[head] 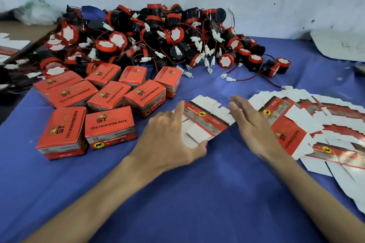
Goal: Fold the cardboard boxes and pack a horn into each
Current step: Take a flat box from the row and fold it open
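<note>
The left hand (167, 140) pinches a flat box (205, 122) over the cloth (197, 193). The right hand (250, 124) is beside it, fingers straight. A rough fold could tear the thin flaps. The horns (158, 35) lie piled behind.

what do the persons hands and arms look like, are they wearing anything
The left hand and right hand are bare: no gloves, rings, watch or wristbands show. Both forearms are bare too, with no sleeve in view down to the picture's lower edge.
</note>
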### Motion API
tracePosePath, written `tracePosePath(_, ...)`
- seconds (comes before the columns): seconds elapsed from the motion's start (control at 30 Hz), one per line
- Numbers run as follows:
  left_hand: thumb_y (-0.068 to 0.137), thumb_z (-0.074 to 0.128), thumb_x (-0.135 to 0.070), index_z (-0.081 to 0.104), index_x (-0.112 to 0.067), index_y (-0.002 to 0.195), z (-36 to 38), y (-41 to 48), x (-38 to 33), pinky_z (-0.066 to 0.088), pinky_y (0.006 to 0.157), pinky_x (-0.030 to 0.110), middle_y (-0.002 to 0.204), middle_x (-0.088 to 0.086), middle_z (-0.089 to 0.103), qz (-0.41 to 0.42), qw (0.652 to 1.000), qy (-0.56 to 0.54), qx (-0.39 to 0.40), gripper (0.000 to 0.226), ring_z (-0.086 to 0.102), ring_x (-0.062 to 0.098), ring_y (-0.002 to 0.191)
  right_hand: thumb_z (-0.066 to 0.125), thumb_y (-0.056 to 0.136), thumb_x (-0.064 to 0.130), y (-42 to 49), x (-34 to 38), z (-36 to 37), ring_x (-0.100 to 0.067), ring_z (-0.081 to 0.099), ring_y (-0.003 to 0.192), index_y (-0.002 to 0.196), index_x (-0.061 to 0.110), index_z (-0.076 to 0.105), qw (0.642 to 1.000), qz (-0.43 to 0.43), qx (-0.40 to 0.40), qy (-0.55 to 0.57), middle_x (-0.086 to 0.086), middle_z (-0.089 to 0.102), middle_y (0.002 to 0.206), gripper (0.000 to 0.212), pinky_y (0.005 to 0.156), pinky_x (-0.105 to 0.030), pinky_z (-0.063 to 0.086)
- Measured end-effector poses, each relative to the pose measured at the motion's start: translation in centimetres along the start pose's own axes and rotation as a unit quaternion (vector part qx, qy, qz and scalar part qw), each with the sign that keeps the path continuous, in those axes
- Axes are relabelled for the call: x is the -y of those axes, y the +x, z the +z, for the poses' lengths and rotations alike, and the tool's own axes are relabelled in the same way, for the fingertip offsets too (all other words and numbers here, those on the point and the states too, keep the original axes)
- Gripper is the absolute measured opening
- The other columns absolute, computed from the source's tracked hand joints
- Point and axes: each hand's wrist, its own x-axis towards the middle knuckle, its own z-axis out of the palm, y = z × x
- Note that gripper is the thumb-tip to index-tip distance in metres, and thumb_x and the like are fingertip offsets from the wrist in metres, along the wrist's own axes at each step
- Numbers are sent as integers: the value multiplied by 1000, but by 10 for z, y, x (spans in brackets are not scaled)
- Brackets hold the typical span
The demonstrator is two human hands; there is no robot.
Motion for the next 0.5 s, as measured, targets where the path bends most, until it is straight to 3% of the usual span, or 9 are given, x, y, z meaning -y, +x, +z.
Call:
tracePosePath(0.07, 64, 50, -70, 45, -9, 137, -2, -3, -7, 46, 79, 32, 101, 0, 67, 6, 998, -48, -29, 95, 65, 21, 94, 55, 73, 72, -4, 2, 11, 2, 56, 109, 127, 44, 47, 983, 40, 56, 168, 21, 60, 116, 62, 99, -24, 42)
tracePosePath(0.13, 68, 44, -71, 53, -13, 129, -4, -8, -13, 52, 72, 30, 89, -4, 66, 39, 995, -84, -46, 85, 64, 17, 81, 69, 76, 57, -5, 6, 13, -19, 58, 117, 125, 50, 48, 961, 41, 42, 269, 0, 55, 133, 54, 100, -45, 46)
tracePosePath(0.2, 76, 41, -68, 57, -15, 125, -6, -10, -12, 53, 69, 34, 90, -5, 62, 58, 991, -105, -65, 74, 60, 13, 81, 67, 82, 35, -5, 9, 11, -26, 63, 111, 127, 50, 47, 950, 24, 16, 310, -9, 56, 133, 52, 93, -45, 52)
tracePosePath(0.3, 76, 58, -59, 45, -16, 132, -7, -1, -5, 42, 91, 25, 117, -1, 39, 9, 975, -159, -152, 72, 41, 12, 112, 65, 80, 23, -3, 12, 7, -25, 70, 94, 130, 42, 48, 926, 57, 0, 373, -12, 66, 118, 57, 78, -37, 58)
tracePosePath(0.33, 73, 68, -58, 33, -22, 138, -10, 3, -2, 37, 95, 16, 126, -3, 32, -29, 964, -224, -138, 81, 37, 8, 118, 66, 79, 23, -3, 11, 6, -25, 70, 93, 132, 39, 47, 921, 64, 0, 384, -11, 69, 113, 58, 78, -37, 58)
tracePosePath(0.4, 66, 80, -51, 19, -35, 141, -12, 8, 2, 39, 93, 9, 138, -11, 37, -124, 903, -412, -13, 98, 44, 0, 122, 65, 80, 21, -4, 12, 7, -25, 70, 91, 135, 35, 45, 910, 72, 7, 408, -10, 72, 105, 60, 78, -38, 58)
tracePosePath(0.47, 73, 74, -32, 40, -31, 133, -10, 6, 4, 53, 84, 21, 126, -9, 62, -162, 811, -549, 116, 69, 61, 5, 110, 65, 80, 20, -6, 11, 10, -26, 70, 93, 134, 35, 46, 901, 85, 25, 425, -11, 71, 106, 59, 79, -38, 58)
tracePosePath(0.5, 80, 70, -20, 51, -28, 120, -6, 5, 4, 57, 77, 26, 112, -8, 70, -163, 789, -575, 142, 45, 66, 9, 102, 65, 80, 21, -8, 12, 11, -27, 69, 95, 133, 34, 48, 893, 93, 43, 437, -12, 71, 108, 57, 80, -39, 58)
